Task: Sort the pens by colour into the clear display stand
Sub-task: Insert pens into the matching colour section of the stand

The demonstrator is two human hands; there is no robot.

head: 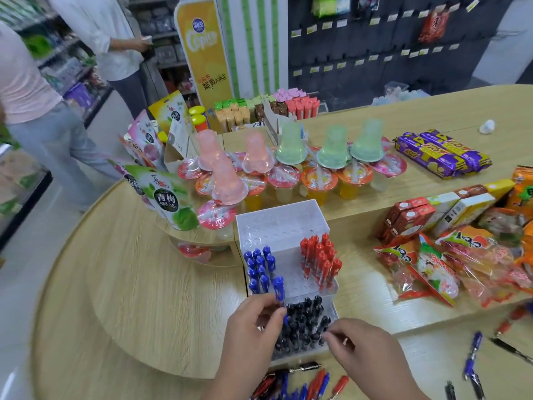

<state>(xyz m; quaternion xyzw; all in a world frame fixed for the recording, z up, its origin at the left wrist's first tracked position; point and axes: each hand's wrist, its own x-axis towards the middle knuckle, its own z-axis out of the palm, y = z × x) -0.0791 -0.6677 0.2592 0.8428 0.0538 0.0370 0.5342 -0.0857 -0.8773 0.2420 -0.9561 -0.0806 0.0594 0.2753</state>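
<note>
The left hand (pixel 253 321) pinched a blue pen (pixel 279 288) upright, cap end up and long axis vertical, at the front left of the clear display stand (pixel 281 217), a stepped box of glossy plastic drilled with round holes. Slim capped blue pens (pixel 259 267) stood on its middle step's left, red pens (pixel 320 261) on the right and black pens (pixel 302 321) on the lowest step. The right hand (pixel 357 350) curled at the black pens' edge; whether it gripped one could not be told.

Left hand (pixel 253 327), right hand (pixel 360 350) bare; forearms (pixel 403 382) bare too.
</note>
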